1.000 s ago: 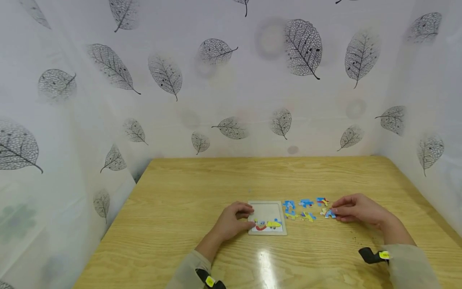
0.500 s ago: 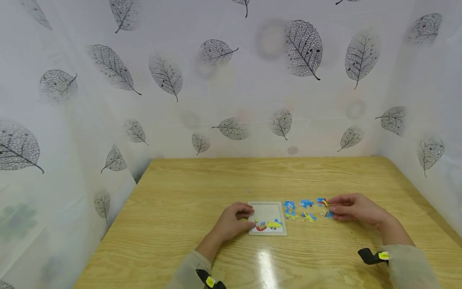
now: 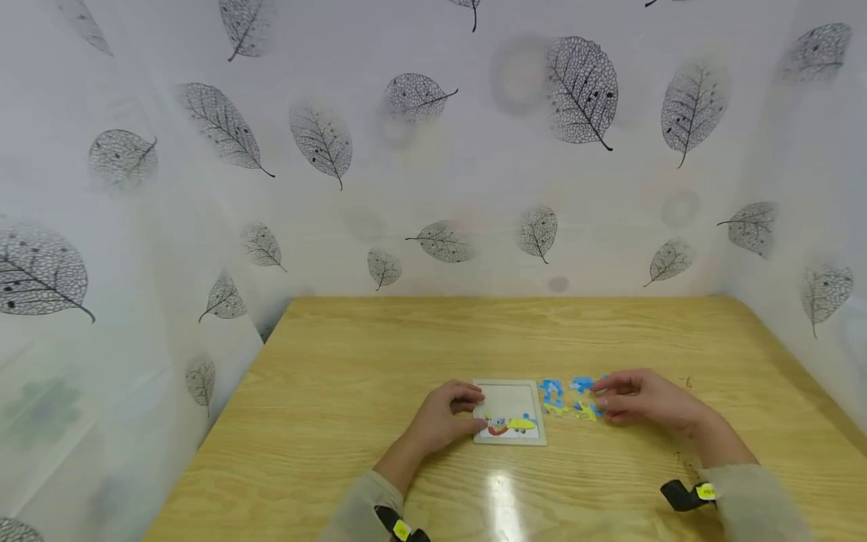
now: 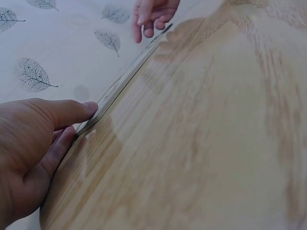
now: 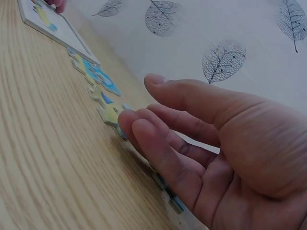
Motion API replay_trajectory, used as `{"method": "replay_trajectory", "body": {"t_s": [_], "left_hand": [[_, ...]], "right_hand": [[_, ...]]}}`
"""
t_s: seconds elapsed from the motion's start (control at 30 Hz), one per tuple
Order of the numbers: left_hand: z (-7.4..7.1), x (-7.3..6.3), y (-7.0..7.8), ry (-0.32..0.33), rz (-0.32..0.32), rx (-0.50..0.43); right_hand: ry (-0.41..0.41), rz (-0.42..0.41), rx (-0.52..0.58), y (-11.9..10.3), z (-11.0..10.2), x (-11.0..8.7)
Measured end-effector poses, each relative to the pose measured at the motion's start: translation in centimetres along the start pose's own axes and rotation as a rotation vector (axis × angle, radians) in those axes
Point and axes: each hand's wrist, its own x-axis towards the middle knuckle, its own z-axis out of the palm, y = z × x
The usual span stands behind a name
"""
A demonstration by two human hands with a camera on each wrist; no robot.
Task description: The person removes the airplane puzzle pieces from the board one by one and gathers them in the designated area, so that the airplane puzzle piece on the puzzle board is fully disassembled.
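Note:
A shallow square jigsaw tray [image 3: 511, 443] with a pale rim lies flat on the table, with red, yellow and blue pieces fitted along its near side. My left hand [image 3: 443, 418] grips its left edge, the thumb [image 4: 79, 111] lying on the rim. To the tray's right, loose jigsaw pieces [image 3: 552, 389] in blue and yellow lie in two rows. Over the right end of these rows hovers my right hand [image 3: 653, 399], partly hiding some pieces. In the right wrist view its thumb stands apart from loosely bent fingers, nothing between them, close to a yellow piece [image 5: 109, 113].
The wooden table [image 3: 352, 346] backs onto a pale curtain [image 3: 433, 173] with a dark leaf print, which also hangs at both sides. Black wrist cameras [image 3: 687, 495] sit at both sleeves.
My right hand has moved left along the loose pieces, from the rightmost ones toward the middle ones. The left hand stays at the tray. The head view has shifted slightly.

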Motion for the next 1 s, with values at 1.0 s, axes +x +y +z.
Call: {"method": "replay_trajectory", "body": {"t_s": [1.0], "left_hand": [[-0.1,0.1,0.0,0.002,-0.02,0.025]], "right_hand": [[-0.044,-0.047,0.022,-3.1,7.4,3.6]]}}
